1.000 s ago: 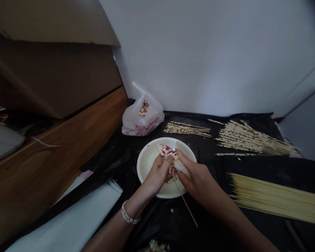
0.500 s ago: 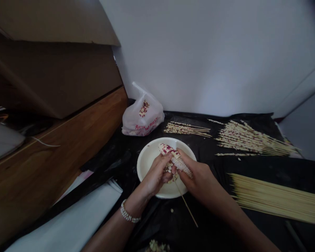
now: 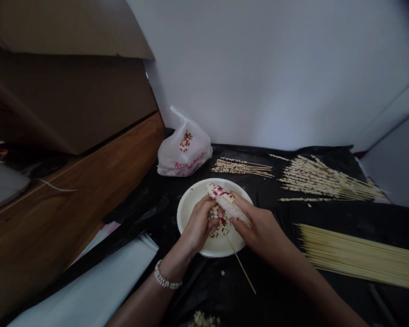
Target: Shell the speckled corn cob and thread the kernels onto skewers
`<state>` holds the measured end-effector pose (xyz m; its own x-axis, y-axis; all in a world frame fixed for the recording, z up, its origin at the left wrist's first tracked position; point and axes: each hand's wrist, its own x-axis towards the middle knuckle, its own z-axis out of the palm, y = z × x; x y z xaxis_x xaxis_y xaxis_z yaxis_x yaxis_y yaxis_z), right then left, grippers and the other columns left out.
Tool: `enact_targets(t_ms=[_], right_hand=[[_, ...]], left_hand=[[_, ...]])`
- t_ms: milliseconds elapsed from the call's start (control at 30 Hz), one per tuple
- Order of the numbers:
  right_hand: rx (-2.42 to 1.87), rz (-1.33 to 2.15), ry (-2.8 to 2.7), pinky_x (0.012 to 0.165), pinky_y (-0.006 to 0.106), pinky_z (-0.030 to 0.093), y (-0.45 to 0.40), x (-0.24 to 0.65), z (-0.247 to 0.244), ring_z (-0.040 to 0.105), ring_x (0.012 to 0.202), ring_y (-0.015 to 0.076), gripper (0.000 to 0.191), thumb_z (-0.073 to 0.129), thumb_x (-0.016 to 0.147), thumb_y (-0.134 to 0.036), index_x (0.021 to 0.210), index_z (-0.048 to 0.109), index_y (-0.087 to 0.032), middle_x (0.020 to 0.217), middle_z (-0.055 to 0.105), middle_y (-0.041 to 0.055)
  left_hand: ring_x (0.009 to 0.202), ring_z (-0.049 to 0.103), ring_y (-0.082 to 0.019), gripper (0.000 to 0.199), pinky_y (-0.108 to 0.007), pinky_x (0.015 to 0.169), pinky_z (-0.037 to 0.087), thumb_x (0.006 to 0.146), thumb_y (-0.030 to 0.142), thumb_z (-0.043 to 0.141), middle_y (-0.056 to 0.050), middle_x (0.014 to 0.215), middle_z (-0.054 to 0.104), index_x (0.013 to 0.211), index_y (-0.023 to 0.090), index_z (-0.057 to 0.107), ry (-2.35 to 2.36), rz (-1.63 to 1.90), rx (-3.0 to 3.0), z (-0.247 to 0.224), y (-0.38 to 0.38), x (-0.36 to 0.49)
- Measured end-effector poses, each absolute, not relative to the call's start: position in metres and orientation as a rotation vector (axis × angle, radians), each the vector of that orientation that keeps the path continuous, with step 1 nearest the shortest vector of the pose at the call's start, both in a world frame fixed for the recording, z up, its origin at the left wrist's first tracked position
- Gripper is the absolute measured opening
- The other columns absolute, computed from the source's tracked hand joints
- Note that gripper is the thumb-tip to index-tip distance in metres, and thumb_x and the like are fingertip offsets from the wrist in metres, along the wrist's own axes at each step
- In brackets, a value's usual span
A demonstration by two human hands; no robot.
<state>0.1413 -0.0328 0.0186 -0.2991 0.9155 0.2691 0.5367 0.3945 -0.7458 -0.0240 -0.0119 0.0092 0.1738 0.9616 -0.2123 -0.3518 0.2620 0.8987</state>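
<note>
A partly stripped corn cob (image 3: 232, 208), with white and purple kernels left at its upper end, is tilted over a white bowl (image 3: 187, 200). My right hand (image 3: 259, 222) is closed around its lower right end. Beside the cob's left side is my left hand (image 3: 198, 222), its fingers curled but apart, with loose kernels (image 3: 220, 229) visible in the bowl beyond them. Whether its fingertips touch the cob is hard to make out. A thin wooden skewer (image 3: 242, 268) rests over the bowl's near rim; its upper end is among the kernels.
Behind the bowl stand a plastic bag (image 3: 186, 156) and a small bunch of kernel-threaded skewers (image 3: 240, 167). A larger pile of threaded skewers (image 3: 313, 179) lies right, above a bundle of bare skewers (image 3: 357, 256). A cardboard box (image 3: 71, 100) is at left; folded white sheeting (image 3: 98, 281) lies nearer.
My left thumb has come off the cob and the left hand has opened and drawn slightly left. More loose kernels show in the bowl. My right hand still holds the cob.
</note>
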Motion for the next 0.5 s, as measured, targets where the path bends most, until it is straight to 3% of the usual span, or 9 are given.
enact_targets(t_ms=[100,167,233,300,400,500], right_hand=[[-1.272,0.662,-1.984,0.096,0.049,0.055,-0.033,0.142,0.018,0.070,0.110,0.0306,0.063,0.048,0.090,-0.022,0.152,0.043,-0.015,0.133,0.067,0.0163],[-1.270,0.652,-1.993,0.096,0.049,0.055,-0.033,0.142,0.018,0.070,0.109,0.0306,0.061,0.047,0.091,-0.024,0.151,0.043,-0.014,0.134,0.066,0.0168],[-1.284,0.637,-2.001,0.096,0.050,0.055,-0.033,0.142,0.018,0.069,0.111,0.0320,0.061,0.046,0.091,-0.025,0.151,0.044,-0.012,0.137,0.064,0.0177],[-1.315,0.616,-2.014,0.095,0.053,0.054,-0.033,0.141,0.018,0.068,0.113,0.0342,0.062,0.046,0.091,-0.026,0.150,0.044,-0.010,0.136,0.064,0.0197],[-1.360,0.584,-2.030,0.094,0.054,0.053,-0.034,0.141,0.016,0.066,0.115,0.0360,0.063,0.045,0.091,-0.026,0.151,0.042,-0.007,0.127,0.068,0.0213],[-1.372,0.540,-2.032,0.094,0.054,0.052,-0.035,0.140,0.015,0.066,0.115,0.0356,0.061,0.044,0.092,-0.026,0.151,0.043,-0.012,0.119,0.072,0.0188]], left_hand=[[0.049,0.042,-0.006,0.013,-0.019,0.047,0.032,0.080,0.029,0.062,0.002,0.069,0.058,0.079,0.017,0.059,1.035,1.269,0.773,0.009,-0.005,-0.028],[0.074,0.060,-0.015,0.015,-0.025,0.067,0.048,0.081,0.030,0.063,-0.004,0.085,0.067,0.086,0.017,0.066,1.102,1.357,0.810,0.007,0.000,-0.032],[0.092,0.063,-0.021,0.015,-0.030,0.080,0.050,0.081,0.031,0.064,-0.008,0.096,0.071,0.082,0.017,0.069,1.152,1.377,0.885,0.004,0.003,-0.034],[0.095,0.063,-0.023,0.020,-0.032,0.084,0.049,0.084,0.034,0.063,-0.009,0.096,0.072,0.076,0.017,0.069,1.150,1.367,0.925,0.001,0.004,-0.036],[0.097,0.066,-0.022,0.026,-0.035,0.092,0.048,0.085,0.035,0.063,-0.008,0.101,0.074,0.102,0.017,0.072,1.067,1.365,0.896,-0.004,0.003,-0.036],[0.096,0.068,-0.022,0.049,-0.036,0.090,0.050,0.081,0.031,0.070,-0.007,0.106,0.074,0.128,0.022,0.062,1.001,1.310,0.872,-0.006,0.001,-0.034]])
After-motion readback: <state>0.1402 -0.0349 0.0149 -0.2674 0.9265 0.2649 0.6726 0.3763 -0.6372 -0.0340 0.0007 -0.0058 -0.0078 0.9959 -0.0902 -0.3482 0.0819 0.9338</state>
